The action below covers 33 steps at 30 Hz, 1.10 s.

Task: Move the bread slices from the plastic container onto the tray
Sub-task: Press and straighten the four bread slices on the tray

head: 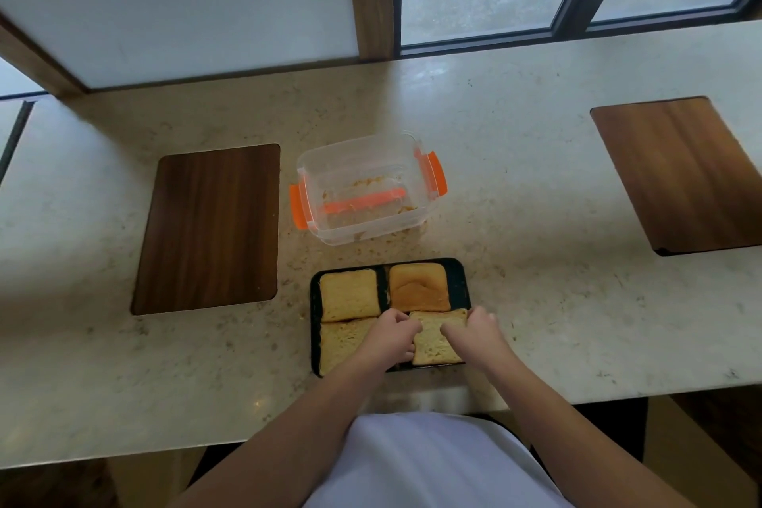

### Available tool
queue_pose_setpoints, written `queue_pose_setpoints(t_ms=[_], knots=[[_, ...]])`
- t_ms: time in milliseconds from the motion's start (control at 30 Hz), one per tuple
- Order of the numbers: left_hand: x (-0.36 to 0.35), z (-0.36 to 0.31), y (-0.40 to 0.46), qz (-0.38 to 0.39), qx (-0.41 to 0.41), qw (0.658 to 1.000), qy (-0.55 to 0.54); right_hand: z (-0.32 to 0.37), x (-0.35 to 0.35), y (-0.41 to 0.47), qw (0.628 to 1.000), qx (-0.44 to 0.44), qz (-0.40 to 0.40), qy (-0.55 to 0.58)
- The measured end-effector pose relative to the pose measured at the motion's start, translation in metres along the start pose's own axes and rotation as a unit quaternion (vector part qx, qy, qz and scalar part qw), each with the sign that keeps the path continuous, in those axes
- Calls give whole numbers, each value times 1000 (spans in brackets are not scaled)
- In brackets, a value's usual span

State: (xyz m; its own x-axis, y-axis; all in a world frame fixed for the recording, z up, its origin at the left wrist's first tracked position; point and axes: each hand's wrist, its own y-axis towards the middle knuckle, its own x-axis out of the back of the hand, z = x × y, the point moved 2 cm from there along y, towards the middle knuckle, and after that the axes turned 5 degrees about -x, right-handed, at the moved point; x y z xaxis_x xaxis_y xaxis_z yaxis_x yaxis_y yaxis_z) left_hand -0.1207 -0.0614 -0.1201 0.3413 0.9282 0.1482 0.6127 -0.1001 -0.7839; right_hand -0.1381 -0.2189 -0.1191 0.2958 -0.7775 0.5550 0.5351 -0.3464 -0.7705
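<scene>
A black tray [458,280] lies near the counter's front edge with several bread slices on it. One slice [348,295] fills the far left, a browner one [419,287] the far right, another [340,342] the near left. My left hand [391,336] and my right hand [474,332] both grip the near-right slice [433,342] by its sides. The clear plastic container [367,188] with orange clips stands behind the tray and holds only crumbs.
A dark wooden board [210,227] lies left of the container, and another wooden board [680,173] lies at the far right. Crumbs are scattered on the stone counter [536,219] around the container. Windows stand behind the counter.
</scene>
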Motion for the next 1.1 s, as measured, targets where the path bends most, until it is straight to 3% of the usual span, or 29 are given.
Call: queue_pose_setpoints(t_ms=[433,733,1100], knots=[[25,12,6,-10,15,1000,11,11,-15,-2,999,22,29,22],[34,-16,12,-86,-92,985,119,21,6,9,999,30,7,24],[23,-24,12,-48,-61,993,89,30,5,15,998,53,28,-11]])
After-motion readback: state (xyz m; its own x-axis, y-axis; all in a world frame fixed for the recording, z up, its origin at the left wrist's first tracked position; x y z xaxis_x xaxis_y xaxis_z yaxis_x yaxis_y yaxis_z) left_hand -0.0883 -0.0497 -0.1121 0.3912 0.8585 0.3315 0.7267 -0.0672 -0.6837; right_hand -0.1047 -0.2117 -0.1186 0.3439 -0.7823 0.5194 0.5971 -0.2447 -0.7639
